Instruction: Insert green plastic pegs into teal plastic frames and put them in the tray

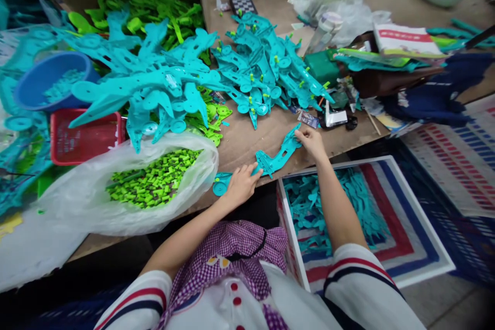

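Observation:
A long, curved teal plastic part [276,161] lies along the near edge of the work table, with a rounded end on the left. My left hand [243,185] rests over its middle, fingers curled onto it and hiding a section. The far right tip of the same part is pinched between the thumb and fingers of my right hand [312,143]. To the left, an open clear plastic bag [204,152] holds many small lime-green pieces [154,180]. Beyond my hands, a pile of similar teal parts [266,62] has small yellow-green pieces on it.
A larger teal heap [154,82] and lime-green parts [154,13] lie behind the bag. A blue bowl [29,85] and a red basket [64,147] stand left. Below my right arm, a white-rimmed crate [421,237] contains teal parts. Papers and bags clutter the back right.

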The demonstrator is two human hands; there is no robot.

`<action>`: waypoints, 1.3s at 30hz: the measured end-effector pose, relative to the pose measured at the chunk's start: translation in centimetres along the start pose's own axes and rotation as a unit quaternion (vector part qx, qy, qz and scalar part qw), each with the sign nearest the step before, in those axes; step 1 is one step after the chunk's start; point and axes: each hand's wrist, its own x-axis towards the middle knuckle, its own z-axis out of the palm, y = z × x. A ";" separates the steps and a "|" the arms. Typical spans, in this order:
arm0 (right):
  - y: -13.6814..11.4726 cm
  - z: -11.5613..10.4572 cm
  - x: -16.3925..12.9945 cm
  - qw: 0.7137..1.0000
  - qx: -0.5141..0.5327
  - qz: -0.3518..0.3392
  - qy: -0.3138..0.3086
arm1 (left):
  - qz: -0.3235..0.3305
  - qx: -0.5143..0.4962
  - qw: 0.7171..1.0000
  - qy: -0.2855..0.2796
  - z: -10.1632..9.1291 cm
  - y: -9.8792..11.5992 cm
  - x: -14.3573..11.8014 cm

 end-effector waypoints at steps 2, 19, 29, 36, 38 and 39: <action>0.2 0.0 -0.2 1.000 0.002 -0.010 -0.001 | -0.002 0.005 1.000 -0.003 -0.1 0.0 0.0; -1.3 0.1 -0.7 0.945 -0.227 -0.235 0.008 | 0.009 0.034 0.999 -0.004 0.1 -0.1 0.0; 0.1 0.7 -0.6 0.960 -0.192 -0.203 0.026 | 0.003 0.023 1.000 -0.018 0.1 0.1 0.2; -1.8 -2.5 -7.0 0.952 -0.158 -0.258 0.047 | 0.047 0.046 0.998 -0.003 -0.8 1.0 -1.4; -3.1 -4.1 -10.7 0.919 -0.225 -0.323 -0.038 | 0.102 0.045 0.994 0.013 -2.2 2.1 -1.7; -3.7 -4.7 -12.3 0.894 -0.265 -0.350 -0.086 | 0.133 0.047 0.990 0.022 -3.1 2.8 -1.7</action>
